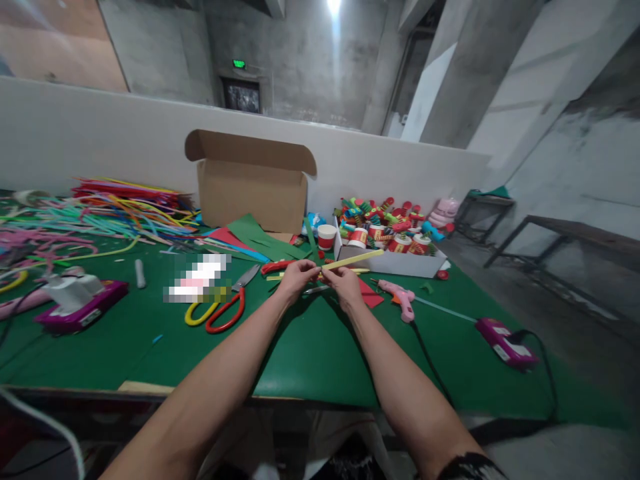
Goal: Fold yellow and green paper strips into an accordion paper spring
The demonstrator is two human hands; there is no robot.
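Near the middle of the table, my left hand (299, 277) and my right hand (343, 283) meet with their fingertips almost touching. A flat yellow strip (356, 259) slants up to the right from between them, and my right hand pinches it. The left fingers are closed at the strip's near end; whether they grip it or some small piece is too fine to make out. Under and behind the hands lie more yellow strips (363, 271), a red-handled tool (275, 267) and a red sheet (370, 293). A pink glue gun (400, 297) rests to the right.
Scissors (225, 310) with red and yellow handles lie left. A white box (400, 265) of small colourful crafts stands back right, beside a red-and-white cup (327, 237). Behind are an open cardboard box (253, 193), green sheets (265, 239) and pipe cleaners (115, 213). Purple power strips (505, 343) sit at both sides.
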